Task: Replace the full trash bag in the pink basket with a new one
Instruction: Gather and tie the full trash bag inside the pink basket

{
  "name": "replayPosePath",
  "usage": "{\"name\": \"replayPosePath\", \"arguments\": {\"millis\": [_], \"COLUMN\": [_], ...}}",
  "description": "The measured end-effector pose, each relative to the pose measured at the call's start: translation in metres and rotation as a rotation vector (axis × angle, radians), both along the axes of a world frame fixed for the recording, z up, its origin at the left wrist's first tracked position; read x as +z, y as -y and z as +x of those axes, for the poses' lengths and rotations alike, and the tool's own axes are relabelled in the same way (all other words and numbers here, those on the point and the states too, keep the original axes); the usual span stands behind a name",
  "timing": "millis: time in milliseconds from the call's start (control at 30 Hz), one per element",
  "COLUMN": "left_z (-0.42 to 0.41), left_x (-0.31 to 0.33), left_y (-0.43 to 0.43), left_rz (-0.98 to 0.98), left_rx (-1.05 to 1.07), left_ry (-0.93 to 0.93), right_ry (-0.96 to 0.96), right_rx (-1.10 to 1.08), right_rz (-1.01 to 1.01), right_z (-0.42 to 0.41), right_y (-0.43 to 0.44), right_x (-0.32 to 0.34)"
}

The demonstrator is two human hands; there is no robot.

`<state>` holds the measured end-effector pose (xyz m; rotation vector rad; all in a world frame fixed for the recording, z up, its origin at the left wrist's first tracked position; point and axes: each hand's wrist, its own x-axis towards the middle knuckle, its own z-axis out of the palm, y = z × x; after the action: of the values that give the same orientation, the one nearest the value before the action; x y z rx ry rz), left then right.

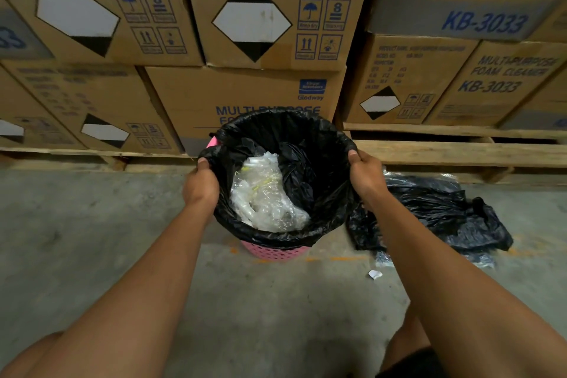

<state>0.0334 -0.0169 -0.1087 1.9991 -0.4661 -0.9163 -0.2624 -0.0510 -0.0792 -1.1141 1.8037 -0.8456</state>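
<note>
Fingers [203, 163] of the left hand [201, 181] curl tight round a bunched fold of the bag [310, 163] at the basket's [270, 250] left side. The right hand [366, 176] pinches the rim in the same way at the basket's right side, so both hands hold black film. The bag sits in the basket with its mouth stretched wide between the two grips. Its near edge is folded down over the basket's rim, and a sliver of pink shows bare at the far left. Clear plastic waste [264, 193] lies heaped inside. Right of the basket, touching or just beside it, spare bags [429, 212] lie crumpled on the floor [92, 239], with a white scrap [375, 274] nearer than them. Behind the basket runs a pallet [445, 153] stacked with boxes [245, 92]. The step looks like freeing the rim to lift the bag out. A straight pull could carry the light basket up and tip it, since the near fold grips the rim. The thin film may catch on the perforated wall and tear. If the mouth stays this wide, waste could spill.
</note>
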Motion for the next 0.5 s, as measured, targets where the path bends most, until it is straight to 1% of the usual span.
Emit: {"name": "replayPosePath", "arguments": {"millis": [67,133,167,233,367,500], "left_z": [-0.001,-0.005,-0.006,-0.007,-0.007,-0.002], "left_x": [0.002,0.007,0.008,0.011,0.015,0.021], "left_y": [-0.002,-0.004,-0.004,-0.002,0.001,0.002], "left_rz": [-0.024,-0.040,-0.050,-0.080,0.011,-0.070], "left_rx": [0.007,0.031,0.049,0.107,0.168,0.207], "left_ry": [0.076,0.138,0.130,0.049,-0.094,-0.080], "right_ry": [-0.068,-0.088,-0.098,-0.129,-0.185,-0.416], "right_rx": [-0.032,-0.090,-0.102,-0.103,-0.167,-0.127], "right_rz": [-0.051,-0.101,-0.117,-0.110,-0.117,-0.173], "right_z": [0.000,0.001,0.001,-0.001,-0.002,-0.001], "right_y": [0.000,0.000,0.001,0.003,0.002,-0.003], "right_x": [0.002,0.007,0.009,0.012,0.013,0.016]}}
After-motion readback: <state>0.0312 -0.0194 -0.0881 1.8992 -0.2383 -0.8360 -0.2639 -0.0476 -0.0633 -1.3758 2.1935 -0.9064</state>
